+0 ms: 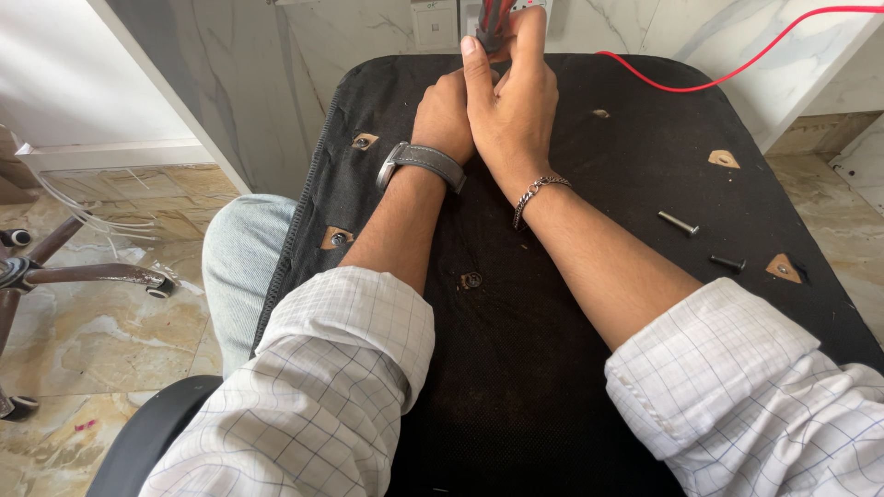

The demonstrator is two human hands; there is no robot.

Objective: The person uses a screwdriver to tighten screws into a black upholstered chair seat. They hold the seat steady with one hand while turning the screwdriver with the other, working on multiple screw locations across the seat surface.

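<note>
Room: marble-look wall (230,83) at the back, tan stone floor (110,322) on both sides, a wheeled chair base (83,274) off to the left.
Surface: big black pad (571,184), looks like the underside of a chair seat, lying across the lap, a jeans knee (241,267) poking out at its left edge.
Tool: screwdriver (491,23) with a red and black handle, standing up at the pad's far edge, right by the wall.
Right hand (511,101): wrapped round the handle, fingers curled shut on it, chain bracelet on the wrist.
Left hand (445,115): pressed up against the right one, just below it. Its fingers are hidden, so can't say if it grips anything. Grey watch on the wrist.
Where the tool sits: above both hands, tip hidden behind them.
Loose bits: two bolts (679,223) lying on the pad to the right of the right forearm, well apart from the hands.
Cable: red wire (737,69) running across the top right corner, near the right hand but not touching.
Edges: hands are at the far rim, so hardly any space beyond them before the wall.
Open room: plenty of bare pad right of the arms, less on the left.
</note>
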